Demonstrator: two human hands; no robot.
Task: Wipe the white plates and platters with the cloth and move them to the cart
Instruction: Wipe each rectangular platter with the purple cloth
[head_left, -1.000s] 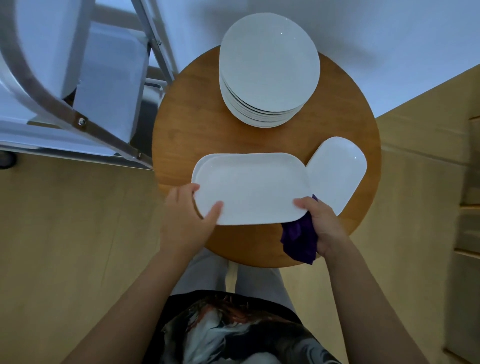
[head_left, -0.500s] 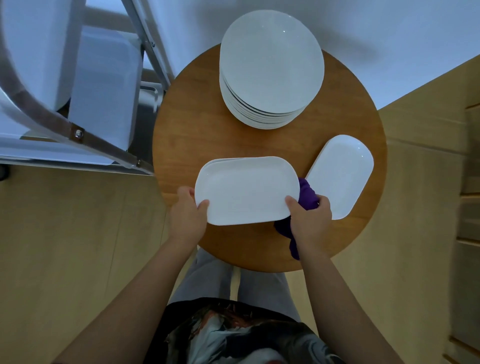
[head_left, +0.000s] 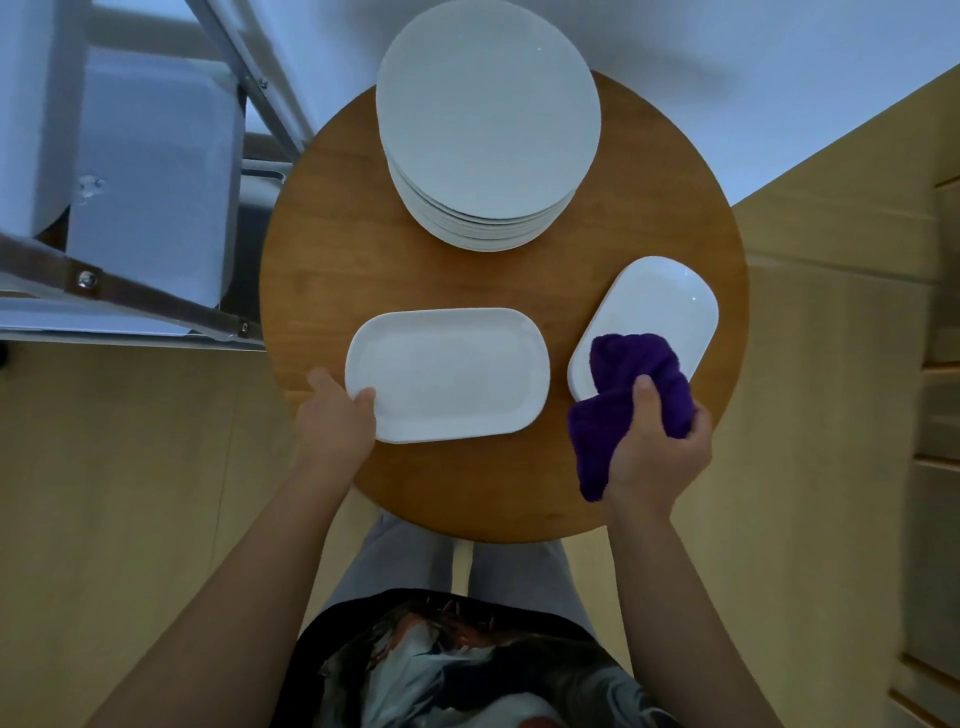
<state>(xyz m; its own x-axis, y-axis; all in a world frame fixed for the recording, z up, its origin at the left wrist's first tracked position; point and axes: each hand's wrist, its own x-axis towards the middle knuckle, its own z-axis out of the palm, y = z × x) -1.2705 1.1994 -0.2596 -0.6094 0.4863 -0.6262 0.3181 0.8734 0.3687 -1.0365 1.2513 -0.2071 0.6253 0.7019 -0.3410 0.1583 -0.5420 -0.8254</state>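
Head view: left hand (head_left: 335, 415) pinches the near-left corner of the rectangular platter (head_left: 447, 374) at the worktop's (head_left: 332, 249) near edge; right hand (head_left: 657, 447) grips the purple cloth (head_left: 631, 374), draped over the oval platter (head_left: 660, 312) by the right edge. Plate stack (head_left: 488, 119) at the far edge. Advice: steady the platter, wipe in overlapping strokes, then lift level toward the cart (head_left: 156, 312).

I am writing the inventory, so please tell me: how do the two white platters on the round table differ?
The rectangular platter lies crosswise, gripped at its edge by the left hand; the oval platter lies slanted, partly under the purple cloth held by the right hand. The rectangular platter looks wider. Both are plain white.
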